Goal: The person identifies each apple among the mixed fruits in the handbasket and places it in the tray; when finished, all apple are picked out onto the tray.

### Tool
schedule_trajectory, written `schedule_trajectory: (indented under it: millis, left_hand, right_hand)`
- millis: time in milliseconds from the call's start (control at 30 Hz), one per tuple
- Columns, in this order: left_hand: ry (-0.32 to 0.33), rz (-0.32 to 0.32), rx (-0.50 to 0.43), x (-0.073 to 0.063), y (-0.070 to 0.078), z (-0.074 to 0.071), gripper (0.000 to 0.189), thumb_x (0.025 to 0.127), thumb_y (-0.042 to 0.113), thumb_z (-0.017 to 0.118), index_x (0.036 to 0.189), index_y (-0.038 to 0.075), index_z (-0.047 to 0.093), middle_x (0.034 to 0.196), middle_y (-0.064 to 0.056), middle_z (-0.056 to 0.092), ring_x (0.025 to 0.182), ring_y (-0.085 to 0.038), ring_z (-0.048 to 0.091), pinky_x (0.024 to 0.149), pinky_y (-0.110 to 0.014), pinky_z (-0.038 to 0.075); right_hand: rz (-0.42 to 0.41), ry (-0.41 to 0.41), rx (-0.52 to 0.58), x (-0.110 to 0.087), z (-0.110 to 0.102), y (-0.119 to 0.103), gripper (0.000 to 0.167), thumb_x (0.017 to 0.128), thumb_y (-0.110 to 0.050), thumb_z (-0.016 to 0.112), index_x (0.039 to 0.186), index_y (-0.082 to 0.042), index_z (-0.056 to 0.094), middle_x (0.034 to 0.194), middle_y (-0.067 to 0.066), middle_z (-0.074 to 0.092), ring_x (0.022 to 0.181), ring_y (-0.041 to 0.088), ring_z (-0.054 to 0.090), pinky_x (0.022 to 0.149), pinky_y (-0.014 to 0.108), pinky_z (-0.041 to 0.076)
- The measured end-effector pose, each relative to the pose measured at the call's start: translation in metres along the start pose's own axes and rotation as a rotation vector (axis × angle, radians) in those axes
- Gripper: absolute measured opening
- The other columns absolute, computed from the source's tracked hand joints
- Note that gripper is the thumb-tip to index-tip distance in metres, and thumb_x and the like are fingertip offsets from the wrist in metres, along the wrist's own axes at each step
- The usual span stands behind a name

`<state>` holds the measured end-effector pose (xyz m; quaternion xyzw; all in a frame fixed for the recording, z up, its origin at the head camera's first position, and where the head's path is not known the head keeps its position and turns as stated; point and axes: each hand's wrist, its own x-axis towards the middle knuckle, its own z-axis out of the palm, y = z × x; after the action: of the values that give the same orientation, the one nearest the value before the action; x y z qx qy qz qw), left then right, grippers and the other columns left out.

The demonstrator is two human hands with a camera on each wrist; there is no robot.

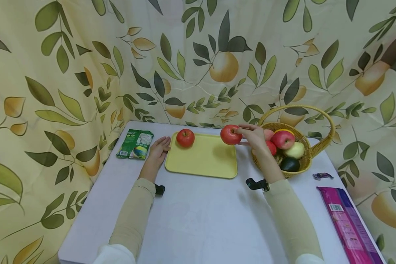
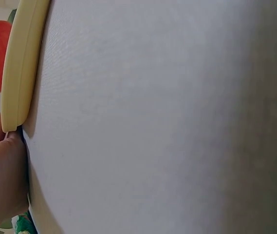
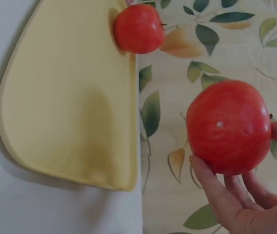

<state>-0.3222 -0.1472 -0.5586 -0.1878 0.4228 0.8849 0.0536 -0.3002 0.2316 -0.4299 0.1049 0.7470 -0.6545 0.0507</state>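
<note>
My right hand (image 1: 253, 137) holds a red tomato (image 1: 230, 135) between thumb and fingers, above the right end of a yellow tray (image 1: 202, 159). In the right wrist view the held tomato (image 3: 228, 129) hangs clear of the tray, which shows a shadow. Another tomato (image 1: 185, 138) sits on the tray near its back left corner. At the tray's left edge rests my left hand (image 1: 158, 151), its fingers mostly straight along the side. The left wrist view shows that hand (image 2: 4, 178) touching the tray's rim (image 2: 21, 63); part of it is cut off.
A wicker basket (image 1: 311, 150) with a tall handle stands right, holding several fruits and a dark oval item (image 1: 289, 164). A green packet (image 1: 136, 144) lies left. On the right are a small purple wrapped sweet (image 1: 322, 176) and a long pink-purple package (image 1: 349, 223). Patterned curtain hangs behind.
</note>
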Motion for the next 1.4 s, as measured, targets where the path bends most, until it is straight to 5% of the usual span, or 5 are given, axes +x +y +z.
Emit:
schedule_trajectory:
  millis: [567,933,1133,1400]
  left_hand:
    - [-0.015,-0.017,-0.007,-0.008,0.001,-0.003,0.082,0.087,-0.035,0.039,0.161,0.0,0.032,0.164,-0.019,0.039,0.152,-0.027,0.039,0.117,-0.03,0.041]
    - [-0.016,-0.007,0.006,-0.005,0.003,0.0,0.081,0.088,-0.034,0.039,0.161,0.0,0.032,0.164,-0.018,0.039,0.151,-0.026,0.04,0.117,-0.03,0.041]
    - [-0.023,0.002,-0.008,-0.002,0.004,0.003,0.08,0.088,-0.034,0.038,0.161,-0.001,0.031,0.164,-0.019,0.038,0.151,-0.026,0.039,0.118,-0.03,0.04]
    - [-0.024,-0.001,0.003,-0.004,0.003,0.003,0.081,0.088,-0.034,0.037,0.162,-0.001,0.029,0.165,-0.02,0.036,0.152,-0.027,0.038,0.118,-0.03,0.04]
  right_hand:
    - [0.018,-0.006,0.04,0.023,0.045,0.028,0.056,0.087,-0.015,0.081,0.139,-0.001,0.064,0.135,0.017,0.061,0.103,0.02,0.065,0.081,0.044,0.064]
    - [0.044,0.015,0.033,0.031,0.054,0.034,0.059,0.086,-0.017,0.083,0.14,-0.002,0.063,0.137,0.016,0.062,0.099,0.019,0.067,0.095,0.054,0.059]
    - [0.058,0.03,0.057,0.04,0.06,0.037,0.059,0.085,-0.014,0.082,0.14,-0.001,0.063,0.149,0.016,0.055,0.104,0.026,0.067,0.092,0.051,0.061]
    - [0.068,0.043,0.017,0.05,0.068,0.045,0.058,0.083,-0.016,0.084,0.136,-0.002,0.066,0.143,0.018,0.057,0.103,0.03,0.069,0.088,0.047,0.063]
